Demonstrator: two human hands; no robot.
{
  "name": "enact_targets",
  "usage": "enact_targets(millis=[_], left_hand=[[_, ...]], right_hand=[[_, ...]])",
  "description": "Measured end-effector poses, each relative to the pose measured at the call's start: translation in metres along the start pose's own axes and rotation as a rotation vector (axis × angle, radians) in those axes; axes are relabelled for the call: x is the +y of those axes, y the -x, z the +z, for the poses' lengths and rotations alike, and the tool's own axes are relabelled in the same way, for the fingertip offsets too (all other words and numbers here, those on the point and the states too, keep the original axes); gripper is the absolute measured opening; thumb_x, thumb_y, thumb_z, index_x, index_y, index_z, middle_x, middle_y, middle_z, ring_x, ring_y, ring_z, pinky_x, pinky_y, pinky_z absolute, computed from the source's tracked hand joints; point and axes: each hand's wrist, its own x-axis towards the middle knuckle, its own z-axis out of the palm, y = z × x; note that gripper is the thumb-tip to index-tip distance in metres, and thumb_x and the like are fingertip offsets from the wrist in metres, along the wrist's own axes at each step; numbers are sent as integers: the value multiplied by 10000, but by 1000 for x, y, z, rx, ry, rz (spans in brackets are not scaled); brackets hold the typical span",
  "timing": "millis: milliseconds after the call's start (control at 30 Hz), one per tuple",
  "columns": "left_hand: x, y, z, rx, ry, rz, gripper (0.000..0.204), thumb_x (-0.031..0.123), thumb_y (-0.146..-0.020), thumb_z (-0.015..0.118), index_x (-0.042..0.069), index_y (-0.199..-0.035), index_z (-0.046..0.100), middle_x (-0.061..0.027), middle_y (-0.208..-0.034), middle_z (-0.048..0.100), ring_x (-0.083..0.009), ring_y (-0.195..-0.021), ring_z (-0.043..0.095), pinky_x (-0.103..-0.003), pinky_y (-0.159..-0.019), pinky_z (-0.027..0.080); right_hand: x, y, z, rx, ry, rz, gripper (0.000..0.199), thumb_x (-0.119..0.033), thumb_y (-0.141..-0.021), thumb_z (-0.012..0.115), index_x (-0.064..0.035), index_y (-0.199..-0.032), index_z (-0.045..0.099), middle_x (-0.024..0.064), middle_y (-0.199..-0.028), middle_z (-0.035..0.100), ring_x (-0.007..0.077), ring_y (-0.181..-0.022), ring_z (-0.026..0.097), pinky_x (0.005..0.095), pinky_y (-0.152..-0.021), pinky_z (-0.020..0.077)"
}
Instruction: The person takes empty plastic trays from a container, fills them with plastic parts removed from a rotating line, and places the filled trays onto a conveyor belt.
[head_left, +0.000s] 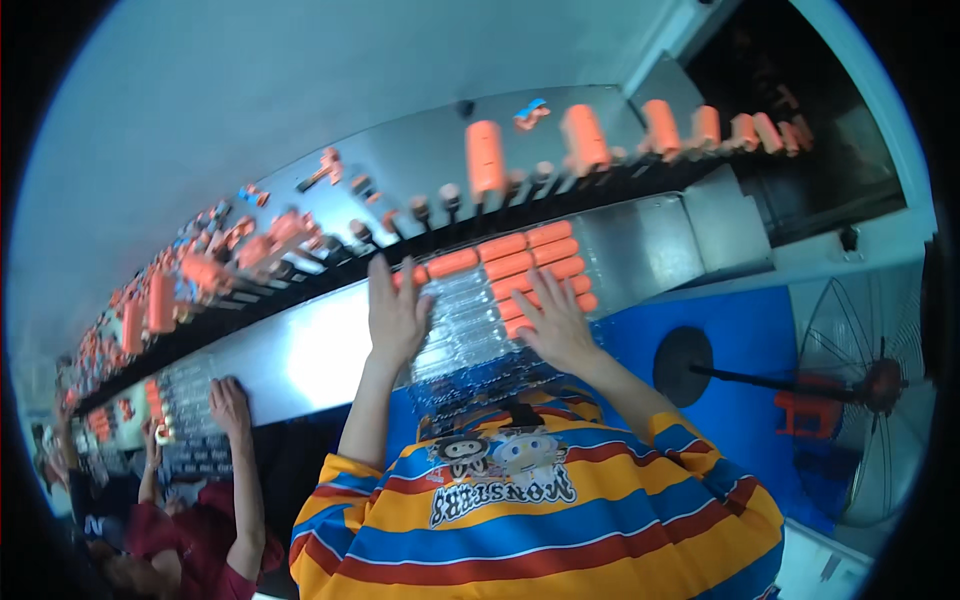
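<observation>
Left hand [397,312] is laid flat, fingers spread wide, on the clear tubes [462,325] on the steel worktop [310,360], steadying the batch; beside it, orange tubes [525,262] are pressed under the right hand [553,322], likewise open, holding nothing.

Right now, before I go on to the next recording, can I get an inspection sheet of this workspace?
Surface: sloped metal tray under a moving line of pegs.
Job's things: orange tubes in rows on a clear ribbed rack.
Clutter: nothing seen.
Hands: left hand flat, fingers spread, on the rack's left edge; right hand flat on the tubes.
Cables: nothing seen.
Surroundings: orange tubes on pegs above; a co-worker's hand on the tray at left; standing fan on blue floor.
</observation>
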Motion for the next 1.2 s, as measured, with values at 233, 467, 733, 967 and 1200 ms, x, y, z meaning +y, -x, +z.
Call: enact_targets(millis=[233, 467, 733, 967, 1200], left_hand=[[96, 12, -22, 157, 302, 174, 285, 93, -852, 608, -12, -1117, 590, -208, -1122, 570, -384, -1080, 528, -475, -936, 416], [231, -139, -96, 216, 645, 437, 145, 38, -841, 624, -18, -974, 624, -166, -892, 627, -339, -825, 581, -398, -749, 456], [271, -261, -108, -311, 428, -39, 351, 301, -842, 655, -30, -730, 632, -189, -694, 650, -351, -772, 650, -455, -739, 503], [280, -261, -110, -132, -10, 318, 227, 75, -782, 617, -17, -990, 630, -206, -928, 571, -358, -953, 556, -405, -808, 469], [328, -200, -116, 224, -23, 358, 282, 41, -766, 630, -5, -1035, 558, -114, -853, 526, -288, -839, 538, -388, -715, 445]], right_hand=[[53, 21, -66, 272, 24, 54, 602, -301, -825, 652, -67, -1345, 460, 180, -1402, 416, 359, -1321, 362, 532, -1079, 261], [177, -27, -237, 754, 126, 70, 291, -101, -848, 581, -14, -1126, 575, 144, -1111, 593, 320, -1055, 538, 421, -930, 403], [187, -84, -323, -61, -266, 454, 412, -346, -868, 601, 63, -913, 623, 179, -775, 667, 304, -699, 670, 364, -654, 504], [229, -99, -305, -106, -42, 0, 216, -165, -810, 649, 36, -887, 630, 153, -824, 658, 305, -777, 657, 384, -693, 522], [223, -32, -297, 459, 101, -328, 334, -145, -766, 664, -13, -1066, 598, 119, -959, 587, 271, -982, 551, 351, -875, 468]])
